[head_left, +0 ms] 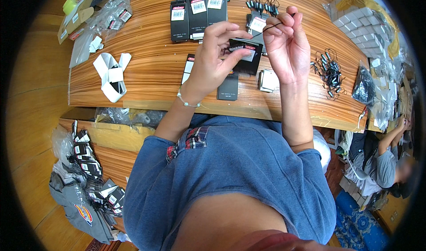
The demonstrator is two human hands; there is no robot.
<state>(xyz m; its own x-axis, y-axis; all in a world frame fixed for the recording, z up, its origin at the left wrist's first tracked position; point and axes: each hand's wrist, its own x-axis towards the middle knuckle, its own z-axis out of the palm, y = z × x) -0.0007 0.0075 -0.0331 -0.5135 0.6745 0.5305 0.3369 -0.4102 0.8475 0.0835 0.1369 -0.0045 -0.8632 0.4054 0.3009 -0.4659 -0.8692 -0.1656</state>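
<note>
Above the table, my left hand (208, 62) is closed on a small bundle of black hang tags (250, 66) with a white and red sticker. My right hand (288, 51), raised beside it, pinches a thin black string (271, 27) that runs toward the top of the tags. Whether the string passes through a hole is too small to tell. Below my left hand, a black tag (227, 91) lies on the table, partly covered by the held bundle. A short stack of small white cards (268, 81) sits under my right wrist.
Stacked black hang tags (179, 31) with strings stand at the far middle, and another stack (257, 23) lies behind my hands. Loose black strings (330, 73) are heaped at right. A white sticker strip (108, 84) curls at left. Across the right side, a person (386, 162) works nearby.
</note>
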